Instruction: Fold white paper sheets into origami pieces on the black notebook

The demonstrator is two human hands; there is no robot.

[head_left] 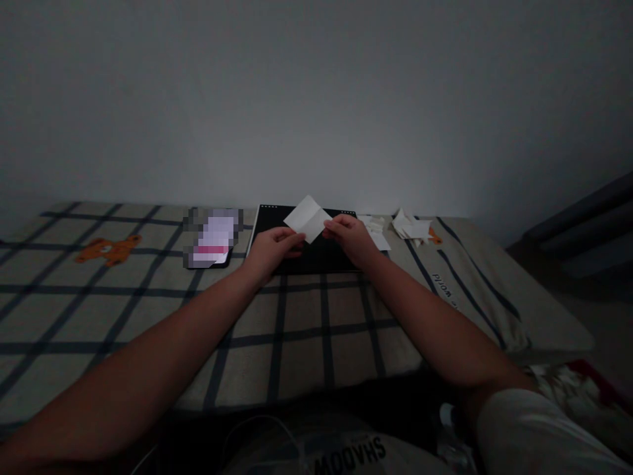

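White paper sheet (307,216) held in the air above a black flat board (321,262), turned corner-up like a diamond, with a crease line running across it. Left hand (273,249): grasping the sheet's near left edge between thumb and fingers. Right hand (352,239): pinching its right corner, thumb against fingertips. Board lies on a checked cloth (153,316), close to the pale wall (316,99) on the far side; rows of small light marks along its far edge. Just right of the board: a folded white paper (380,236); farther right, a folded paper piece with several points (412,227), exact form unclear in the dim light. Left of the board: a phone (215,241), screen lit, image pixelated. Far left: an orange bear figure (109,251) on the cloth.
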